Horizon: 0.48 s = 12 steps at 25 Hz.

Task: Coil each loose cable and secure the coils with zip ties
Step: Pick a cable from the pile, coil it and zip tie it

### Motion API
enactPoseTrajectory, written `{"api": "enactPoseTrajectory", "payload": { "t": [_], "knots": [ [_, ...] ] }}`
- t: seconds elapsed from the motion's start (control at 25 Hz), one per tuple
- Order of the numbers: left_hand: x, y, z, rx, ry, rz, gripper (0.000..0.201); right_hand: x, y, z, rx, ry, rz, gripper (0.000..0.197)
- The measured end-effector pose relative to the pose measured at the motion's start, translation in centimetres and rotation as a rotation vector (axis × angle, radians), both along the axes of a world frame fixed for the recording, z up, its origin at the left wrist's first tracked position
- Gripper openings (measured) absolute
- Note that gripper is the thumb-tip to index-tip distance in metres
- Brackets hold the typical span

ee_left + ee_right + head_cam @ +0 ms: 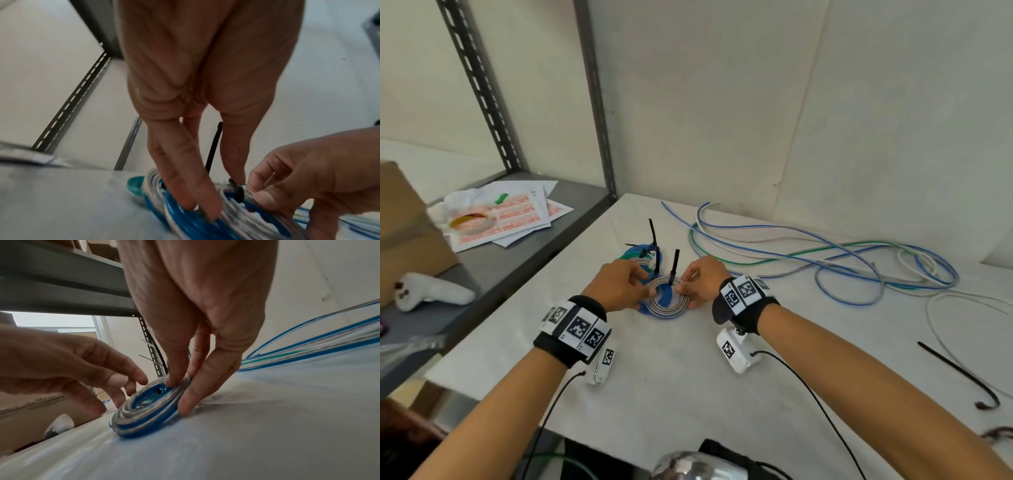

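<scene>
My left hand point(621, 286) is on the left side of a small blue and gray coil point(663, 301) that lies flat on the white table point(688, 377). The fingers point(185, 186) are almost straight, and their tips press down on the wires. They are not wrapped around anything.

My right hand point(702, 282) is on the right side of the same coil. Its thumb and fingers point(191, 395) are bent and pinch the rim of the coil. A black zip tie point(673, 267) goes around the coil there, and its long tail sticks straight up between my two hands.

Just behind this coil, a bit farther away, lies a second coil point(642, 255) of blue and green wire. It has black zip ties on it too.

Far to the right, loose cables point(825, 253) in blue, green, white and gray spread over the table. One more black zip tie point(959, 371) lies near the right edge.

On the gray shelf point(517, 260) to the left are papers point(513, 216) with orange labels and a roll of tape point(471, 222). The writing on the labels is too small for me to read. My wrist bands carry black and white square codes.
</scene>
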State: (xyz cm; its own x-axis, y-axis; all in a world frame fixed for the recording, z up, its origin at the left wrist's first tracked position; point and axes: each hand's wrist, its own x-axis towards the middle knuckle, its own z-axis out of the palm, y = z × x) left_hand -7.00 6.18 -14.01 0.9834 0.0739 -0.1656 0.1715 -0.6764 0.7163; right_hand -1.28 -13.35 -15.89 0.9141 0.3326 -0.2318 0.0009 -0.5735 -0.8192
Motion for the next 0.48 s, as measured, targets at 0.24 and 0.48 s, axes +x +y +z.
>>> {"api": "enactPoseTrajectory", "payload": {
  "t": [0.24, 0.48],
  "knots": [
    [-0.7, -4.7, 1.4, 0.012, 0.15, -0.304, 0.016, 0.1, -2.2, 0.3, -0.08, 0.025, 0.035, 0.034],
    [2.7, -13.6, 0.8, -0.035, 0.116, -0.448, 0.026, 1.6, -13.6, 1.2, -0.65, -0.252, -0.168, 0.041]
  ]
}}
